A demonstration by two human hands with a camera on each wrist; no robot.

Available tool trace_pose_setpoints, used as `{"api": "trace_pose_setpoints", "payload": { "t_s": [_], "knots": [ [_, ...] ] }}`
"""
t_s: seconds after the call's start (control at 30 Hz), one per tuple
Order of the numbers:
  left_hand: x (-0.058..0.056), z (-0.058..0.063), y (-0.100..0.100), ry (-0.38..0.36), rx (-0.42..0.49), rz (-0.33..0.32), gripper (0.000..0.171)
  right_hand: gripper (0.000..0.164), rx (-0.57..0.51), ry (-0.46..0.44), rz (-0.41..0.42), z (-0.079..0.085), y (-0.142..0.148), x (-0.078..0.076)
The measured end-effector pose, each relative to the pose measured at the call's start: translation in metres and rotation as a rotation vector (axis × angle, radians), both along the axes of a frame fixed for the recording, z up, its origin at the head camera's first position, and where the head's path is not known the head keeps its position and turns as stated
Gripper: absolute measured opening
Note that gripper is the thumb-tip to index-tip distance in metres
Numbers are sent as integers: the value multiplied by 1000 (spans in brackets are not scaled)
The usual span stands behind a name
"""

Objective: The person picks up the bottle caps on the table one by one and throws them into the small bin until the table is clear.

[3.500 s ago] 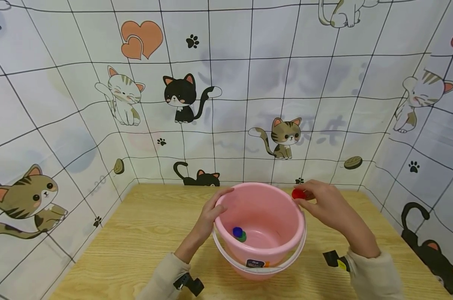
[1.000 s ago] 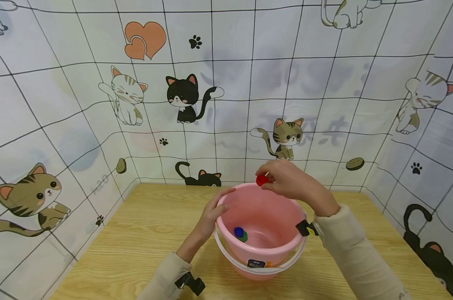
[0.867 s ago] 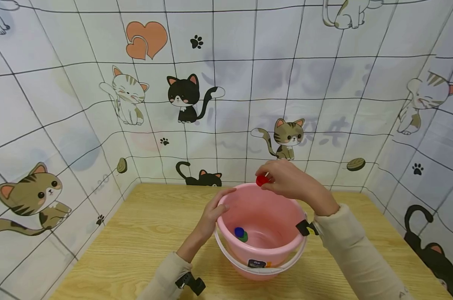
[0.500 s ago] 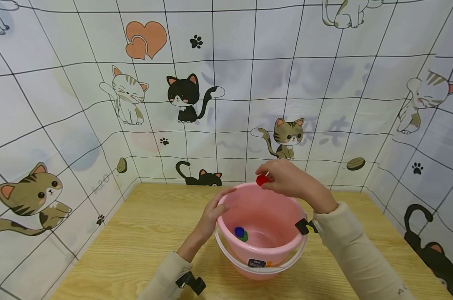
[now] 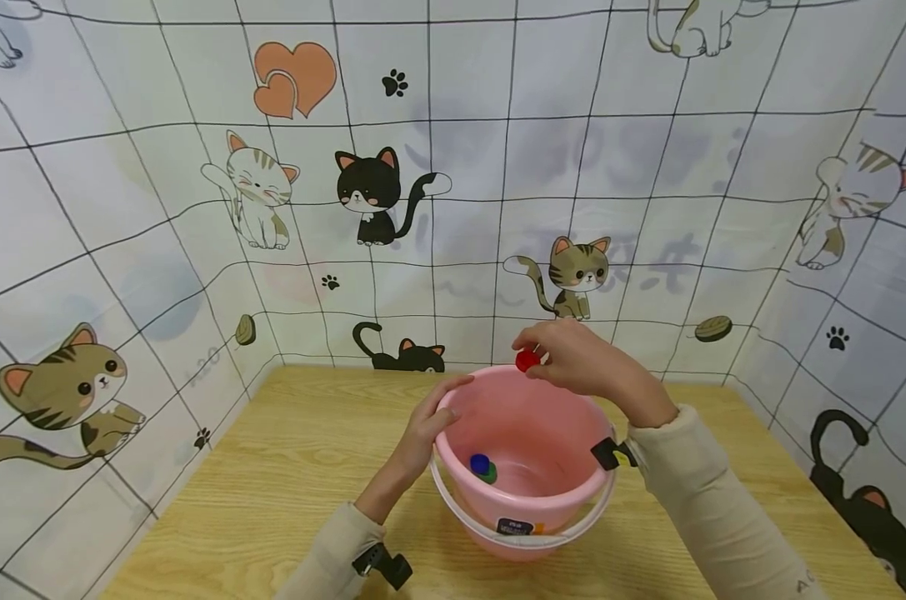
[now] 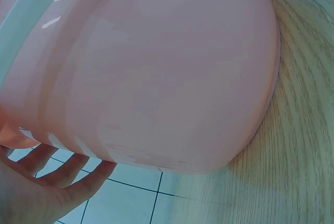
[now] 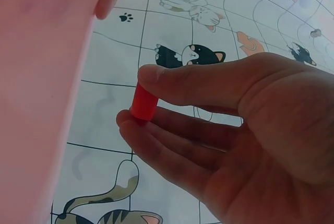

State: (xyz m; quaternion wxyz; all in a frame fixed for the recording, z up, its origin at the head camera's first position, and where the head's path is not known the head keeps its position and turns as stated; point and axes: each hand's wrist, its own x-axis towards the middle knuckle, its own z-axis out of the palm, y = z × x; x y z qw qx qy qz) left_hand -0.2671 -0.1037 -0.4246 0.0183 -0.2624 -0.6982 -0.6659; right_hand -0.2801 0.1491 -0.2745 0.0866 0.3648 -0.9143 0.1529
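Left hand [image 5: 422,429] grips the rim of a round pink plastic bucket [image 5: 528,502] — right hand [image 5: 576,360] pinches a short red cylinder [image 5: 527,360] near the far rim — a small blue piece [image 5: 479,463] and a green piece [image 5: 489,475] lie inside

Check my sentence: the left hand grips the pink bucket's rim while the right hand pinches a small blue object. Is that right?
The colour is wrong: the right hand pinches a small red object, as the right wrist view shows.
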Motion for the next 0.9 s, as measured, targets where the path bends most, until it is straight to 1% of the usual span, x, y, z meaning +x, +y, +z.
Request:
{"api": "trace_pose_setpoints", "payload": {
  "t_s": [0.13,0.57,0.9],
  "knots": [
    [0,0,1,-2,3,7,55,31,-4,-3,-5,0,0,0],
    [-1,-2,-1,-7,9,-13,55,31,10,-11,-16,-1,-1,1],
    [-1,0,-1,-5,16,-27,55,31,23,14,-17,0,-3,2]
  ]
}}
